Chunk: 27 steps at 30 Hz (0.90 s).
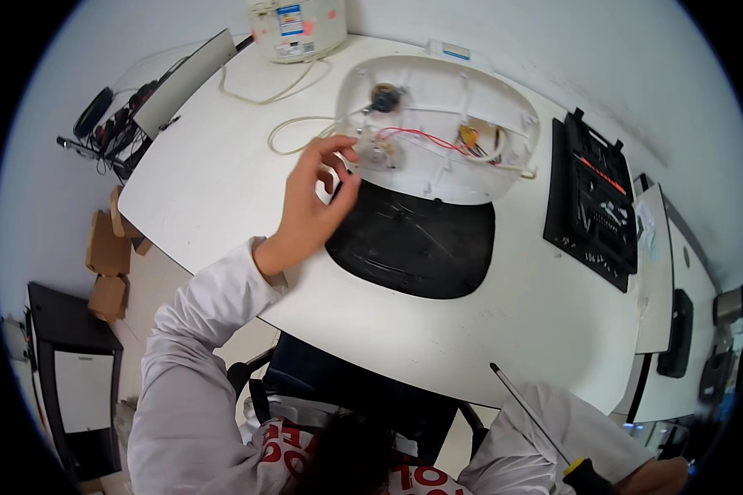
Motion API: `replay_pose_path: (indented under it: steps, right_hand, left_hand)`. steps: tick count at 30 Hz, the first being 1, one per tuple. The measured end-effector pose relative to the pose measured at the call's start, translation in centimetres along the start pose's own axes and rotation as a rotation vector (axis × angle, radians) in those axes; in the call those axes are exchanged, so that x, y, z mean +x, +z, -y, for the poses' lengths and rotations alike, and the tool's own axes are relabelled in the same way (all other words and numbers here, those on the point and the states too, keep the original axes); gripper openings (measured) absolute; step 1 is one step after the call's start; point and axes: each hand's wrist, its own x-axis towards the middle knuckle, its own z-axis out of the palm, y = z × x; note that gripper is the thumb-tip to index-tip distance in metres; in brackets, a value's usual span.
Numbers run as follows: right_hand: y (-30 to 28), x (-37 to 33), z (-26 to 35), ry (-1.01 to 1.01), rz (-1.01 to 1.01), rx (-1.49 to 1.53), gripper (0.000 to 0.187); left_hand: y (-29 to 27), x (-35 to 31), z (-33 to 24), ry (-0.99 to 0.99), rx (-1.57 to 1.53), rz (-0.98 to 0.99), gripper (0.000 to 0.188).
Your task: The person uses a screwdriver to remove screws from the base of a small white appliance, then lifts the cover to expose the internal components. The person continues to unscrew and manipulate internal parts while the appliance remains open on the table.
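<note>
A stickered white appliance (293, 33) stands at the frame's top, cardboard boxes (107, 247) sit at left, and a white-fronted black cabinet (82, 392) stands lower left.

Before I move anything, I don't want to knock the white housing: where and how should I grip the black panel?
Probably by the rounded near edge of the black panel, coming low from the person's side: it lies flat, its far edge is crowded by the white housing, and the left hand is at its far left corner.
</note>
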Motion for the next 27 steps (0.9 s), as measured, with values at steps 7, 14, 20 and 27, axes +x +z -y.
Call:
replay_pose_path:
  steps: [7, 14, 20, 27]
  right_hand:
    - [4.3, 3.4, -1.8, 0.207, 0.011, -0.348, 0.033]
    - [20.5, 3.0, -7.0, 0.205, -0.475, -0.604, 0.025]
    - [27.7, 4.9, -7.4, 0.457, -0.447, -0.389, 0.039]
    - [30.7, 5.1, -8.5, 0.346, -0.384, -0.508, 0.028]
  left_hand:
    - [-2.8, 1.1, 1.4, -0.538, -0.63, 0.512, 0.032]
    - [-2.1, 2.0, 1.2, -0.663, -1.126, 0.805, 0.054]
    - [-3.1, 1.7, 3.4, -0.707, -1.299, 0.574, 0.051]
    - [-3.5, 2.1, 2.8, -0.653, -1.219, 0.535, 0.054]
